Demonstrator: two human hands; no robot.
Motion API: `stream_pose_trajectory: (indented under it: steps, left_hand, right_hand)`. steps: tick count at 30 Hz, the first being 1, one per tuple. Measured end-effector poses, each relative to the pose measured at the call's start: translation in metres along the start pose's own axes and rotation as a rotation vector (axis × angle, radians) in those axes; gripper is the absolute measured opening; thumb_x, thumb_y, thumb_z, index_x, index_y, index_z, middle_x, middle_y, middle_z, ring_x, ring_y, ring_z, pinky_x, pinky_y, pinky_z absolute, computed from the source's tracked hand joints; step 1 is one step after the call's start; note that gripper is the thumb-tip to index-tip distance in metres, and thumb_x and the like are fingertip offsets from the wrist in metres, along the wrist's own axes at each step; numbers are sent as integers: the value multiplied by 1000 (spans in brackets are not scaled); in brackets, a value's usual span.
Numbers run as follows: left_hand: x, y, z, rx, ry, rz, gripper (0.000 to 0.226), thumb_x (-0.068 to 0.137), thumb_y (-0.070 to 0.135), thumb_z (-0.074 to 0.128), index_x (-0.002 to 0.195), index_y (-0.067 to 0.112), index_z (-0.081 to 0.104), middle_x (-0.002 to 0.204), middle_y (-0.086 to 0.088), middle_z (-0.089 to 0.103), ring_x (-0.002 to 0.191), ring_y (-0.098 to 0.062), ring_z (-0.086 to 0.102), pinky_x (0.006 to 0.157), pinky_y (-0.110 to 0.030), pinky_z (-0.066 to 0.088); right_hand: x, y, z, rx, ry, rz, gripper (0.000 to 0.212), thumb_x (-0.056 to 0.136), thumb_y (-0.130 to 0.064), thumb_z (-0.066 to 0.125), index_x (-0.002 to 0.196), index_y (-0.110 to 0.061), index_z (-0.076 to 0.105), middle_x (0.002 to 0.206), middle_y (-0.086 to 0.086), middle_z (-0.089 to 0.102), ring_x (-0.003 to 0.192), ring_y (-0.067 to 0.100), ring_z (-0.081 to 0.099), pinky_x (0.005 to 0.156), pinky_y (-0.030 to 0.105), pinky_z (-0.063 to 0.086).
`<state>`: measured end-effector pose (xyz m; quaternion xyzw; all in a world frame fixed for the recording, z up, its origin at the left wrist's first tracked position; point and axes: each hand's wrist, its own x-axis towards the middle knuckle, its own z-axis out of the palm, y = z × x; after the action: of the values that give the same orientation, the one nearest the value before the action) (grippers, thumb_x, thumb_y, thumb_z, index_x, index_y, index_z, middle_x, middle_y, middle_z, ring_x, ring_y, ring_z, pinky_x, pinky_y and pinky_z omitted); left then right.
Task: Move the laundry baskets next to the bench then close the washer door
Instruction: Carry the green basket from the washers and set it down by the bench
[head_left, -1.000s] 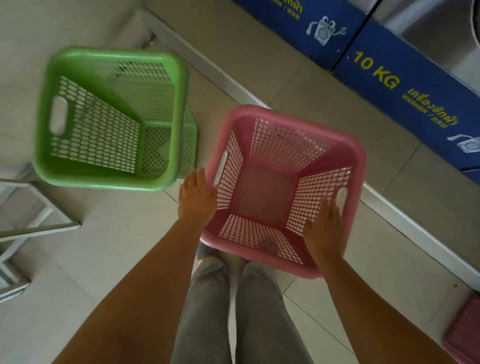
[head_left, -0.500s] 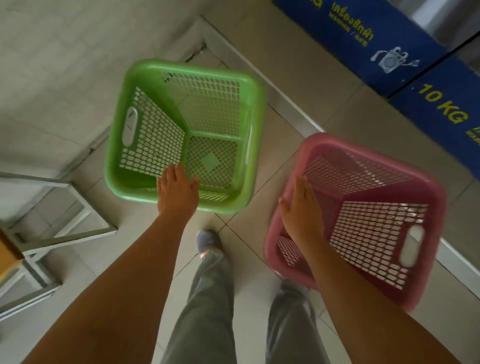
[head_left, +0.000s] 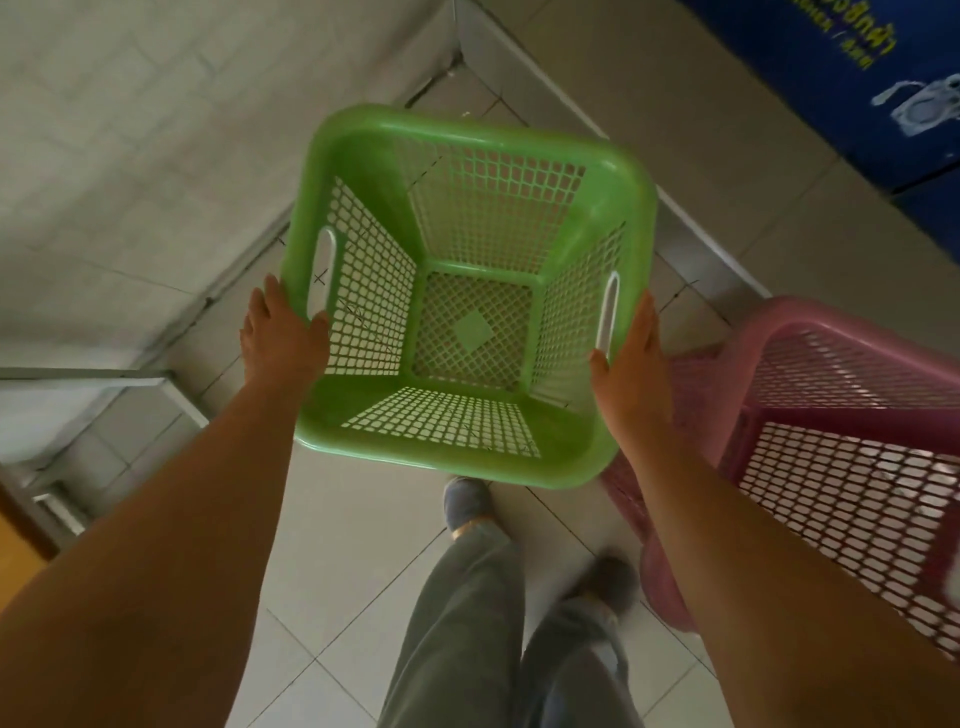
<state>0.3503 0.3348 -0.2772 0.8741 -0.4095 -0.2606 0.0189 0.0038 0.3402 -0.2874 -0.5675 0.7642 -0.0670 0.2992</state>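
Smooth tile floor (head_left: 332, 525) underneath. Green plastic basket (head_left: 582, 457), square with holey sides, gripped by left hand (head_left: 280, 338) and right hand (head_left: 631, 364) pressed on its two sides. Pink basket (head_left: 841, 467) just beside, cut off at the edge. Metal surface leg (head_left: 88, 375), mostly hidden.
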Motion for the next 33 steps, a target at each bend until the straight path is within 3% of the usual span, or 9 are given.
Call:
stream_pose_trajectory:
  steps: [4, 8, 15, 19, 21, 23, 25, 27, 33]
  left_hand:
    - [16, -4, 6, -107, -76, -96, 66, 95, 29, 52, 149, 17, 17, 137, -22, 47, 110, -41, 59, 92, -54, 50]
    - [18, -5, 8, -67, 15, -106, 37, 97, 20, 49, 129, 3, 38, 118, -23, 57, 99, -38, 60, 73, -40, 43]
    - [-26, -24, 0, -206, 120, -182, 41, 91, 37, 54, 116, 6, 46, 110, -16, 60, 96, -37, 62, 82, -55, 54]
    - [-79, -43, -13, -191, 186, -238, 47, 92, 45, 54, 115, 5, 46, 108, -15, 59, 94, -34, 60, 76, -46, 50]
    - [-111, -53, -20, -198, 228, -254, 45, 94, 42, 52, 115, 3, 46, 109, -17, 58, 96, -35, 59, 74, -43, 44]
    - [-146, -65, -27, -210, 248, -271, 43, 96, 40, 50, 116, 2, 45, 112, -18, 58, 99, -38, 59, 74, -43, 41]
    - [-179, -80, -32, -221, 262, -285, 41, 97, 39, 48, 117, 4, 45, 113, -20, 59, 102, -40, 60, 76, -45, 43]
    - [-215, -99, -36, -254, 291, -287, 38, 97, 37, 46, 118, 6, 46, 114, -19, 60, 102, -41, 60, 81, -48, 46]
    - [-327, -166, -45, -326, 376, -390, 32, 97, 33, 46, 121, 11, 49, 112, -17, 61, 98, -39, 61, 78, -45, 47]
  right_hand:
    - [3, -2, 7, 89, 6, 70, 90, 92, -10, 56, 152, -24, -10, 160, 11, 8, 129, 37, 46, 96, 45, 48]
    - [0, -5, 8, 126, 47, 83, 88, 92, -7, 54, 153, -25, -7, 159, 11, 18, 122, 37, 54, 90, 48, 53]
    - [-33, -1, -9, 94, 90, 35, 81, 93, -8, 51, 153, -26, -1, 160, 3, 18, 129, 33, 48, 94, 47, 48]
    - [-60, 2, -26, 58, 62, -36, 82, 93, -11, 52, 153, -28, -2, 159, 4, 20, 116, 33, 58, 85, 44, 55]
    - [-77, 5, -34, 24, 47, -88, 84, 93, -11, 53, 153, -28, -3, 158, 5, 23, 106, 30, 64, 77, 33, 53]
    - [-99, 6, -41, -4, 49, -150, 86, 91, -12, 56, 153, -27, -2, 155, 6, 30, 101, 26, 64, 88, 33, 49]
    - [-122, 9, -48, -8, 76, -208, 87, 89, -13, 58, 152, -29, 1, 150, 7, 38, 107, 21, 58, 105, 47, 41]
    - [-145, 12, -55, 6, 78, -260, 87, 87, -11, 59, 152, -30, 4, 147, 10, 41, 117, 23, 52, 108, 51, 37]
    - [-225, 5, -79, -21, -21, -441, 80, 88, -5, 56, 153, -26, 13, 153, 8, 33, 135, 27, 40, 109, 38, 36]
